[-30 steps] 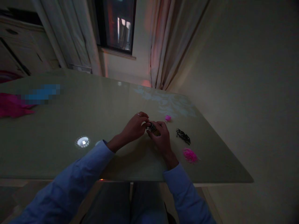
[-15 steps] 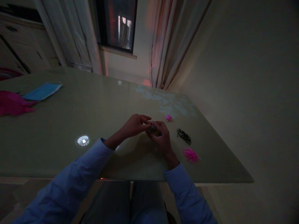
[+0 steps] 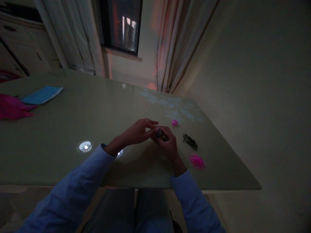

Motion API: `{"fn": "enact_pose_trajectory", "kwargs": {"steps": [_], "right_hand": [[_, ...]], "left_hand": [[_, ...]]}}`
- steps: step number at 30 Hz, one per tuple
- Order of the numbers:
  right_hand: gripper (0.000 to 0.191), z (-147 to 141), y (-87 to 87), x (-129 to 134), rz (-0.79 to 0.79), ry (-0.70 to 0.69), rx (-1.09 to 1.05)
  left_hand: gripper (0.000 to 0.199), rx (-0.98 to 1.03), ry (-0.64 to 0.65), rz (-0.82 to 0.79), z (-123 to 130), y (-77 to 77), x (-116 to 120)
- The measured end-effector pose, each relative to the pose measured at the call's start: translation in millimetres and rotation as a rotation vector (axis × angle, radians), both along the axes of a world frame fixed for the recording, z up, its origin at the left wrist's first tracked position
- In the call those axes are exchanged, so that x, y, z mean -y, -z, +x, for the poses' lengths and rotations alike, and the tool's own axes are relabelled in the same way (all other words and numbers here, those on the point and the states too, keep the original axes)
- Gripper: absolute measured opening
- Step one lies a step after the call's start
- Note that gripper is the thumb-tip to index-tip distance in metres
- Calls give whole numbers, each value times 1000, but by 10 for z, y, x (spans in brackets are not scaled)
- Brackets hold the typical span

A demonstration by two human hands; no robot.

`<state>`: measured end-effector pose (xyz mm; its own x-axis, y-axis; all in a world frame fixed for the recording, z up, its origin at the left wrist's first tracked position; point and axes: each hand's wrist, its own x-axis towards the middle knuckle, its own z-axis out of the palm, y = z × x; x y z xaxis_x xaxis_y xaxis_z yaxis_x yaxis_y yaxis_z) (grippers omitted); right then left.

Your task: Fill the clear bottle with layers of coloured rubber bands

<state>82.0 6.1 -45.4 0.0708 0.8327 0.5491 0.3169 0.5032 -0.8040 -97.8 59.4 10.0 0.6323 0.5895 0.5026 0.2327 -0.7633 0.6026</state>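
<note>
Over the table, my right hand [image 3: 167, 142] is wrapped round a small dark cylindrical object [image 3: 159, 133] with a pale rim. From the left, my left hand [image 3: 141, 131] reaches to the object's end, with thumb and fingertips pressed at its rim. What the object is cannot be made out. Just beyond my right hand lies a small pink item [image 3: 174, 122]. To the right of that hand are a tangle of black bands [image 3: 190, 141] and a heap of bright pink bands or strands [image 3: 197, 161].
The pale green table [image 3: 97, 106] ends in a slanting edge on the right, near the wall. At the far left lie a blue face mask [image 3: 44, 94] and a magenta cloth or bag [image 3: 13, 107]. Curtains [image 3: 170, 45] hang beside a window behind.
My left hand has shifted slightly, its fingers straighter over the object, and the object's round end shows more. My right hand keeps its hold. The view has moved a little.
</note>
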Motion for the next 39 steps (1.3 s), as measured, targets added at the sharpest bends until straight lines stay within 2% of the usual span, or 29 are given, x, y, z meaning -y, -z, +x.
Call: {"fn": "enact_pose_trajectory", "kwargs": {"steps": [14, 23, 29, 34, 39], "right_hand": [[36, -33, -28, 46, -80, -64, -64], [36, -17, 19, 38, -101, -111, -82], [37, -26, 22, 30, -108, -102, -91], [42, -15, 15, 39, -114, -108, -118], [40, -3, 1, 68, -129, -100, -127]], "left_hand": [[17, 230, -114, -30, 21, -2, 18], [30, 232, -110, -67, 75, 30, 22], [32, 248, -77, -12, 87, 28, 30], [33, 295, -98, 11, 72, -11, 46], [27, 309, -88, 123, 8, -44, 76]]}}
